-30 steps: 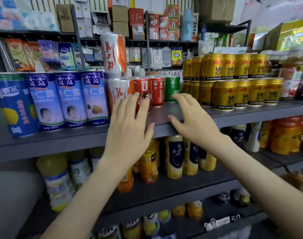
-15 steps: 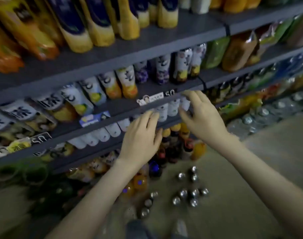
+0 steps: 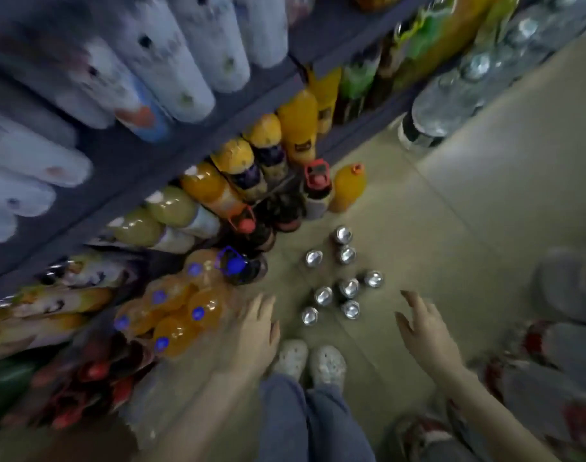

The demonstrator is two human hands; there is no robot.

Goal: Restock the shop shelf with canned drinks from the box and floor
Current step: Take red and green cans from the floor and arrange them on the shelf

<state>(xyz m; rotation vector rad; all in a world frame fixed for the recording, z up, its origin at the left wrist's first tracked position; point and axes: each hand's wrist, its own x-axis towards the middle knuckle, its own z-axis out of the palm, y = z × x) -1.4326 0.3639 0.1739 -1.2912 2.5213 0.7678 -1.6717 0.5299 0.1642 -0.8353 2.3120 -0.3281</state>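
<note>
Both grips spread and empty, left hand and right hand hang above floor cans

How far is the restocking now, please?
Done: cannot tell, since the target shelf is out of view. In hand: nothing; the left hand and right hand are open and empty above the floor. Left: about eight cans stand on the floor, not yet picked up.
</note>
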